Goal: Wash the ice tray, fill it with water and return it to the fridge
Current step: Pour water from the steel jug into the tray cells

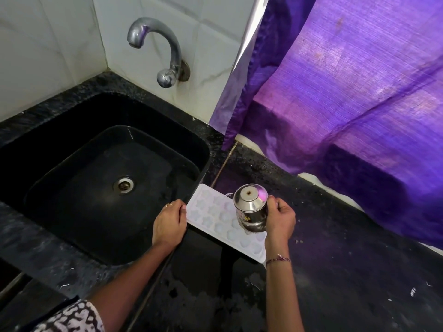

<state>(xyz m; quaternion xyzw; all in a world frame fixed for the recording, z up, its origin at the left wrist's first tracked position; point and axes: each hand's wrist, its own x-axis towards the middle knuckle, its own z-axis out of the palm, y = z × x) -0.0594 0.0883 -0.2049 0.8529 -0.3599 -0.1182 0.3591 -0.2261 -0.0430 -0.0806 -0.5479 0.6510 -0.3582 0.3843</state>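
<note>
A white ice tray (pixel 215 212) with several rounded cells lies on the black counter just right of the sink. My left hand (pixel 169 224) holds the tray's left edge, thumb on its rim. My right hand (pixel 280 219) grips a steel cup (pixel 250 207), tipped upside down with its base facing me and its mouth down over the tray's middle cells. The cup hides part of the tray.
The black sink (pixel 103 178) with a steel drain (pixel 123 185) fills the left. A chrome tap (pixel 155 44) comes out of the white tiled wall. A purple curtain (pixel 347 80) hangs at the right over the wet, speckled counter (pixel 335 271).
</note>
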